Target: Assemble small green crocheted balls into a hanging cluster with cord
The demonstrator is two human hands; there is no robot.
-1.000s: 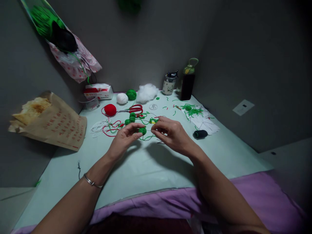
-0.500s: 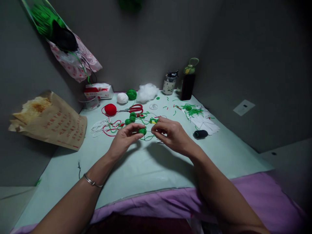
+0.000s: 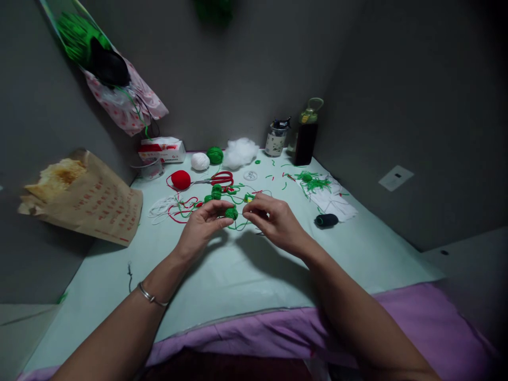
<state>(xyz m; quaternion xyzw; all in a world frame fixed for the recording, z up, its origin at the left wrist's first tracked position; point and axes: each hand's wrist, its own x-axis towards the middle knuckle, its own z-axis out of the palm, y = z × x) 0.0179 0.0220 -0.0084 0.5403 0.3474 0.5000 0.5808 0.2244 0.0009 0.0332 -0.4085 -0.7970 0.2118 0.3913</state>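
Observation:
Between the thumb and fingers of my left hand is a small green crocheted ball, held just above the table. Close on its right, my right hand is closed in a pinch. A thin, needle-like thing runs from that pinch to the ball; it is too fine to name surely. Green yarn loops below and behind the fingers. Beyond my left hand lie more small green crocheted pieces, and red-handled scissors are behind them.
A red yarn ball, white yarn ball, green yarn ball and white stuffing lie toward the wall. A paper bag of flatbread stands left. At right are a bottle, a jar and a dark spool.
My right hand has moved slightly left, closer to the green ball, and the gap between the hands is shorter. My left hand keeps its hold on the ball.

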